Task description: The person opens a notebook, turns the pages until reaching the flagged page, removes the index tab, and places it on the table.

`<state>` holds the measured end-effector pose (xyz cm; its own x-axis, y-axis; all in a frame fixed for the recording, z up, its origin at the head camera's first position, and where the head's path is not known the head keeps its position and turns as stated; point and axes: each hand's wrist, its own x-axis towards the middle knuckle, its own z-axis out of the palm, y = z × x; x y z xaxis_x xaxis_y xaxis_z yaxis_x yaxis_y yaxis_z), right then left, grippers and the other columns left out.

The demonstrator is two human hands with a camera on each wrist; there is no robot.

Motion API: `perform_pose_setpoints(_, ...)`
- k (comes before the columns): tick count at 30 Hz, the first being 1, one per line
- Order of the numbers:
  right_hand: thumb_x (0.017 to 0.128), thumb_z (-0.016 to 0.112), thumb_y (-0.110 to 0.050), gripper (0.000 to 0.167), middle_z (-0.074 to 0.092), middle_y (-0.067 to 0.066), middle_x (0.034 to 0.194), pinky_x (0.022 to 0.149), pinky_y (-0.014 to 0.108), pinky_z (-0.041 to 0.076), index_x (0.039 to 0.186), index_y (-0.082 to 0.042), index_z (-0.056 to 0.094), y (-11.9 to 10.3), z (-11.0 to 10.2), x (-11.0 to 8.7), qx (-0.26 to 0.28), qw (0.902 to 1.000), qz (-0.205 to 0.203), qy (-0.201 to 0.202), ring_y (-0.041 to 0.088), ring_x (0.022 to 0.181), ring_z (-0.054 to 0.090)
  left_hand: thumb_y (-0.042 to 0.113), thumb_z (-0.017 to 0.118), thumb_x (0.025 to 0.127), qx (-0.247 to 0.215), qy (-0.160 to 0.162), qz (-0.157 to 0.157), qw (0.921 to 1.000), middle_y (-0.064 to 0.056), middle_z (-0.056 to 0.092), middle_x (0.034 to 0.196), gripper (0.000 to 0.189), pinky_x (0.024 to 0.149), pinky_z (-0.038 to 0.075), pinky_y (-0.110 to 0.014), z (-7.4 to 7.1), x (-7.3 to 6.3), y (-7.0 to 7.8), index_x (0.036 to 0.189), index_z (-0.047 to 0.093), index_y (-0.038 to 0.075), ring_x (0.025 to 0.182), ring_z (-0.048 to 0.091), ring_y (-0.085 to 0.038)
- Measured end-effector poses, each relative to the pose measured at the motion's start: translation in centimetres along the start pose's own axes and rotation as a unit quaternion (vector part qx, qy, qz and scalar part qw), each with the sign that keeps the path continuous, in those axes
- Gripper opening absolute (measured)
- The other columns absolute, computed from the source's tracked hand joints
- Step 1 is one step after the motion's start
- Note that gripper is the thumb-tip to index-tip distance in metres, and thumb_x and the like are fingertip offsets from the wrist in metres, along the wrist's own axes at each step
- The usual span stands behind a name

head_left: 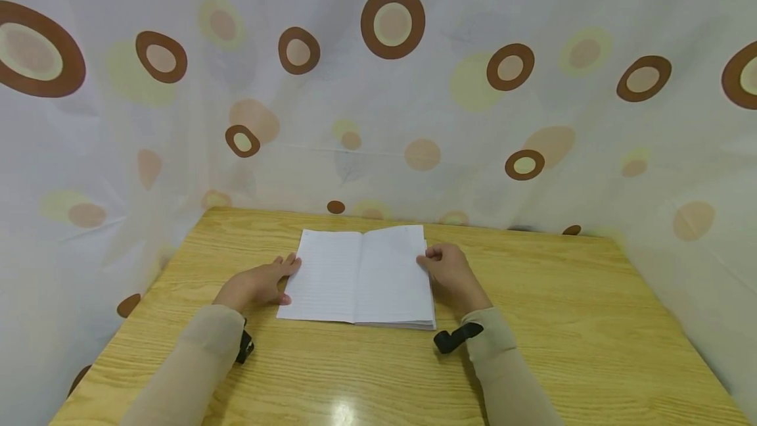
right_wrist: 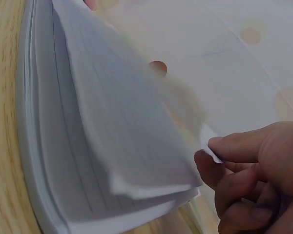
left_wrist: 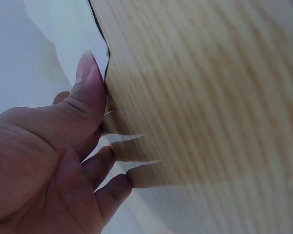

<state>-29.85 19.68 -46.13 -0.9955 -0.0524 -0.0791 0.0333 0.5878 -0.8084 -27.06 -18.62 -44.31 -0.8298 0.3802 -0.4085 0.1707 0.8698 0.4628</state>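
An open notebook with white pages, lined on the left side, lies on the wooden table. My left hand rests at its left edge. In the left wrist view that hand's thumb lies on the page margin, and the other fingers reach down to the tabletop. My right hand is at the right edge, where the thumb and index finger pinch a page. Up close in the right wrist view, a white bit of paper shows between those fingertips, beside a lifted page with more sheets beneath it.
The wooden table extends around the notebook on all sides. A white curtain with brown and yellow circles hangs behind the table and at both sides. A dark strap is on the right wrist.
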Motion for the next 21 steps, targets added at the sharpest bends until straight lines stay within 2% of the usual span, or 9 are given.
perform_pose_setpoints(3, 0.098, 0.063, -0.022, 0.022, 0.061, 0.009, 0.092, 0.071, 0.031, 0.045, 0.103, 0.000, 0.065, -0.3, -0.1, 0.0, 0.016, 0.9999, 0.003, -0.003, 0.021, 0.083, 0.053, 0.017, 0.068, 0.090, -0.001, -0.002, -0.001, 1.0000, -0.018, 0.004, 0.163, 0.087, 0.113, 0.015, -0.062, 0.0, 0.1, 0.0, 0.159, 0.016, 0.011, 0.147, 0.007, -0.042)
perform_pose_setpoints(10, 0.097, 0.065, -0.019, 0.021, 0.045, -0.001, 0.061, 0.049, 0.024, 0.035, 0.096, 0.002, 0.062, -0.6, -0.3, 0.1, 0.103, 0.9943, 0.021, -0.019, 0.011, 0.052, 0.038, 0.017, 0.069, 0.090, 0.001, 0.000, 0.000, 1.0000, -0.019, 0.004, 0.163, 0.087, 0.113, 0.016, -0.062, -0.1, -0.1, 0.0, 0.159, 0.016, 0.011, 0.147, 0.008, -0.043)
perform_pose_setpoints(21, 0.098, 0.063, -0.017, 0.020, 0.044, -0.002, 0.062, 0.048, 0.024, 0.031, 0.089, 0.000, 0.060, -1.1, -0.1, 0.1, 0.144, 0.9892, 0.025, -0.017, 0.011, 0.052, 0.037, 0.016, 0.068, 0.091, -0.003, -0.006, 0.006, 1.0000, -0.020, 0.003, 0.163, 0.086, 0.113, 0.016, -0.062, 0.0, -0.3, 0.2, 0.159, 0.015, 0.009, 0.147, 0.007, -0.044)
